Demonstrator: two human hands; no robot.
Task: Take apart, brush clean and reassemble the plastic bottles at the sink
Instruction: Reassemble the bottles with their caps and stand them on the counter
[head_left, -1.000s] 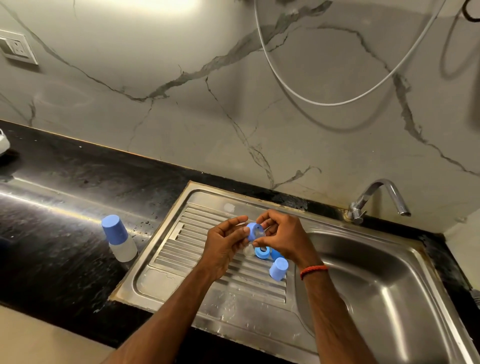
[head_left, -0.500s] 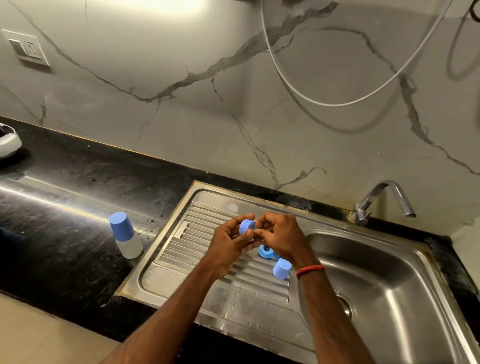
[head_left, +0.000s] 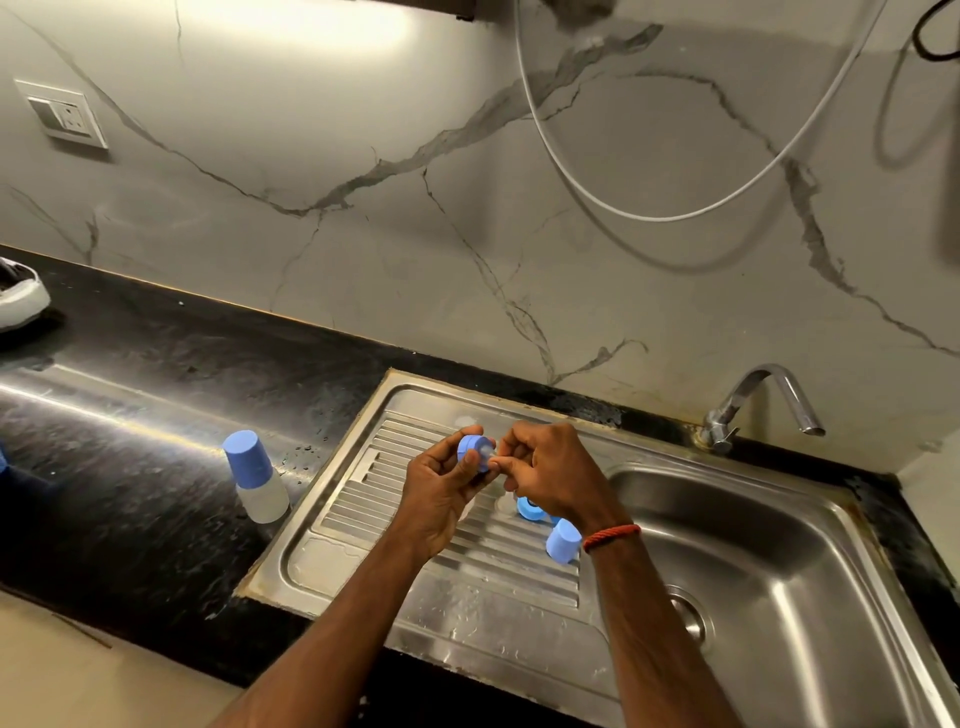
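Observation:
Over the ribbed steel drainboard my left hand grips a small blue screw ring. My right hand pinches a small clear piece at the ring's open face; the two hands touch there. Below my right hand a second blue ring lies on the drainboard, and a blue cap stands beside it near my wrist. A whole bottle with a clear body and a tall blue cap stands upright on the black counter, left of the sink.
The steel sink basin with its drain lies to the right, under a chrome tap. A black counter runs left, with a white object at its far left edge. A white hose hangs on the marble wall.
The camera has shifted slightly, so the scene sits a little to the right. My hands stay together over the drainboard, and the blue ring has turned in my left hand.

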